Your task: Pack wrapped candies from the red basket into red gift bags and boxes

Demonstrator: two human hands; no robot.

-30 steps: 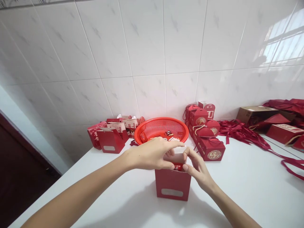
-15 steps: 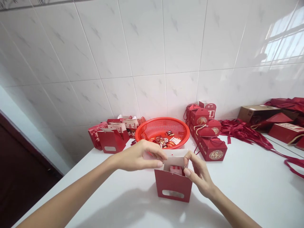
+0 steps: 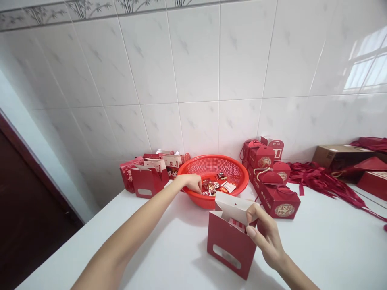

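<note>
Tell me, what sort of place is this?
Probably a gift-packing corner by a tiled wall, home or shop I can't tell: a red basket holds small wrapped packets, with patterned red boxes and a heap of ribbon on the same white table.

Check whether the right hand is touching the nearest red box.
Touching. The head view shows the right hand at the top edge of the red box, its thumb and fingers pinching the side by the opening.
</note>
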